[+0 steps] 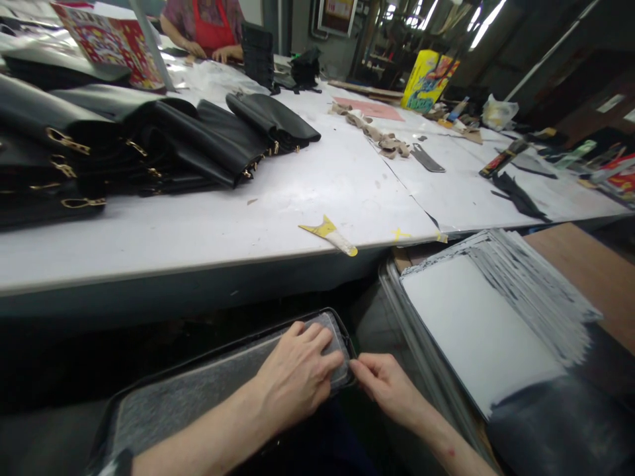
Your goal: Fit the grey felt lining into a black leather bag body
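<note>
A long panel with a grey, felt-like face (173, 398) and a black raised edge lies low in front of me, below the table edge. My left hand (302, 360) lies over its right end, fingers bent and pressed onto the grey face, thumb side towards the edge. At the right-hand corner, my right hand (381, 383) pinches the black edging (347, 337) between thumb and forefinger. The two hands are close together but apart. What lies under my left palm is hidden.
A white table (317, 178) runs across ahead, with black leather-like pieces (198, 142) with gold zip pulls at left and a yellow-white scraper-shaped piece (330, 235) near its edge. Stacked white sheets (476, 317) stand at right. Another person in a red apron (215, 26) works opposite.
</note>
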`<control>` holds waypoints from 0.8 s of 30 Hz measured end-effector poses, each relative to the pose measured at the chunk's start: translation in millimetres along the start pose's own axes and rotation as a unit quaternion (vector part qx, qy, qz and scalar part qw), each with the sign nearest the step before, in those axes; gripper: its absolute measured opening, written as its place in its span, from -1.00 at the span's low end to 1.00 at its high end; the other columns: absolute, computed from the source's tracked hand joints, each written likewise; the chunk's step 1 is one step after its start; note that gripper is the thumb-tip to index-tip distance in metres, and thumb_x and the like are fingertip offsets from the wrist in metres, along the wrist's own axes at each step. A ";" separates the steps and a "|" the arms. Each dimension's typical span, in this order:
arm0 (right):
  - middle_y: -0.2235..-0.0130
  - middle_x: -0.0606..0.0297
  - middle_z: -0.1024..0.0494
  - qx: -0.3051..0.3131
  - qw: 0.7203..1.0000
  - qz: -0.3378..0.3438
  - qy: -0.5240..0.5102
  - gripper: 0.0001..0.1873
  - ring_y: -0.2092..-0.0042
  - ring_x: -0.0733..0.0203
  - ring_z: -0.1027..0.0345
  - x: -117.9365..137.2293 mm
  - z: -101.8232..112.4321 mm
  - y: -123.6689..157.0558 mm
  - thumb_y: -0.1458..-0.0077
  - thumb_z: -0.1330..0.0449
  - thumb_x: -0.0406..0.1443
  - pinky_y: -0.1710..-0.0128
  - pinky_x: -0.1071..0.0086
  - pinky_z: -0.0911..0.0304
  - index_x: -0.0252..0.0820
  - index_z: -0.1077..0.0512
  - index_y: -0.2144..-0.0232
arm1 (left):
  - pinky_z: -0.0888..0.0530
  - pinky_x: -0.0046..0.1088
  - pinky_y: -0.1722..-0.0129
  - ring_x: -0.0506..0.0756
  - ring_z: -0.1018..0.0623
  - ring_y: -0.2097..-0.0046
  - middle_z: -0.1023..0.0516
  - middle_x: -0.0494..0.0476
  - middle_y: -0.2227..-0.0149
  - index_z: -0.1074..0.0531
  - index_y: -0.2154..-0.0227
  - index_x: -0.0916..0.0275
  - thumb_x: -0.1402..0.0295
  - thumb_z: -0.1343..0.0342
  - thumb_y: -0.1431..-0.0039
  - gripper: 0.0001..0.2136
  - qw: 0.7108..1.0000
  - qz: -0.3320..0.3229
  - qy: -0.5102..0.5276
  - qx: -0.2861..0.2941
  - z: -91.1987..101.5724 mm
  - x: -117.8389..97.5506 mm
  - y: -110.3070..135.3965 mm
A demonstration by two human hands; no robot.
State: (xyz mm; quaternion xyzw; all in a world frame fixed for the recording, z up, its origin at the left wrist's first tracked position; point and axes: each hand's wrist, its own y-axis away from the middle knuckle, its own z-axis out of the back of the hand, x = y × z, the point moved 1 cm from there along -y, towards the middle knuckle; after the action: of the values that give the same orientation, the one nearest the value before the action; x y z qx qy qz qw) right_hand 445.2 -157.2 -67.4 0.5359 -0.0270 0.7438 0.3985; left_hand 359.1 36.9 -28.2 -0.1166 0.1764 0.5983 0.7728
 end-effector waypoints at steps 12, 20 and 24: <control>0.39 0.29 -0.43 -0.102 0.986 -0.016 -0.134 -0.54 0.40 0.19 -0.31 6.4 0.3 -23.8 -0.02 -0.30 0.01 0.44 0.35 -0.27 -0.21 -0.46 0.19 | -0.32 -0.19 -0.03 0.18 -0.39 0.05 -0.45 0.11 0.12 -0.34 0.16 0.16 0.37 -0.09 -0.12 -0.80 0.995 0.053 0.085 -0.024 -5.8 0.0 -0.2; 0.45 0.29 -0.44 -0.196 0.977 0.090 0.005 -0.67 0.38 0.22 -0.32 17.3 -14.4 -27.8 -0.25 -0.10 -0.16 0.39 0.39 -0.16 -0.21 -0.49 0.46 | -0.36 -0.13 -0.02 0.21 -0.38 -0.01 -0.40 0.11 -0.04 -0.34 0.03 0.09 0.35 -0.09 -0.13 -0.68 0.996 0.047 0.071 -0.016 -4.8 3.2 -2.8; 0.45 0.31 -0.46 -0.229 0.968 0.097 0.023 -0.72 0.39 0.23 -0.34 16.5 -13.5 -27.0 -0.24 -0.11 -0.24 0.39 0.40 -0.17 -0.20 -0.50 0.46 | -0.38 -0.09 0.02 0.23 -0.39 0.01 -0.41 0.16 -0.01 -0.34 0.03 0.13 0.34 -0.05 -0.16 -0.71 0.999 0.031 0.040 0.003 -0.4 0.9 -6.4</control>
State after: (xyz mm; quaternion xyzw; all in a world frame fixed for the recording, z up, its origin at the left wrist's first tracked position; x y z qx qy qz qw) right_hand 449.7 -123.2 -70.1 0.4078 -0.2397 0.7651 0.4369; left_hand 365.4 35.9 -29.1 -0.1328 0.2127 0.6163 0.7465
